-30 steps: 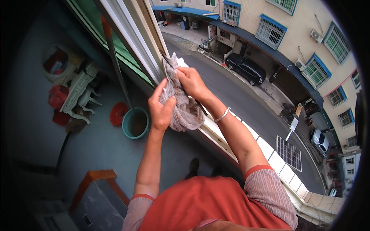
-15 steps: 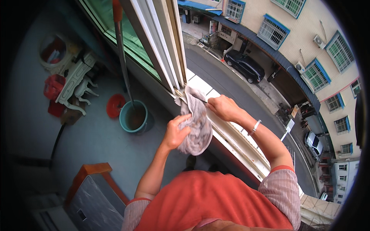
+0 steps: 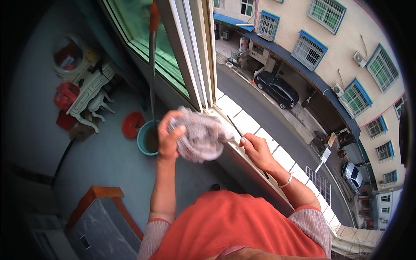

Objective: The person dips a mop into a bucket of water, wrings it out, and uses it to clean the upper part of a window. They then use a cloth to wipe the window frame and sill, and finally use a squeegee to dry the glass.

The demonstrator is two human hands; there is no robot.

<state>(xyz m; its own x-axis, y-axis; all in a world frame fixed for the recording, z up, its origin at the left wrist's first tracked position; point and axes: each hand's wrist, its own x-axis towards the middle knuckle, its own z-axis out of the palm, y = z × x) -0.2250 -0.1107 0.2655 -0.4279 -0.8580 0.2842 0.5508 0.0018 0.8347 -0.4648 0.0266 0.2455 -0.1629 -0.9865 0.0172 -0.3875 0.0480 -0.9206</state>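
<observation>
at the sill (image 3: 221, 114), your left hand (image 3: 168, 138) grips bunched cloth (image 3: 199, 138), left of your right hand (image 3: 258, 151), clasping a rod (image 3: 235, 125) roughly sill-parallel.

You have a bunched cloth (image 3: 201, 138) in your left grip (image 3: 168, 135) and a slim dark rod (image 3: 234, 125) in your right grip (image 3: 258, 152).
Taking the cloth as the dial's centre, your left fingers and thumb clasp its nine o'clock side, while your right grip sits between three and four, fingers wrapped round the rod, which slants over the pale window sill (image 3: 216, 113); whether the cloth's tip touches the rod, you cannot tell. At nine o'clock a teal bucket (image 3: 149, 153) stands on the grey floor (image 3: 130, 169), a red disc (image 3: 131, 125) just beside it and an orange-handled pole (image 3: 151, 73) running up from it toward eleven. White carved furniture (image 3: 89, 96) is at ten; outside, a black car (image 3: 277, 89) is at two.
</observation>
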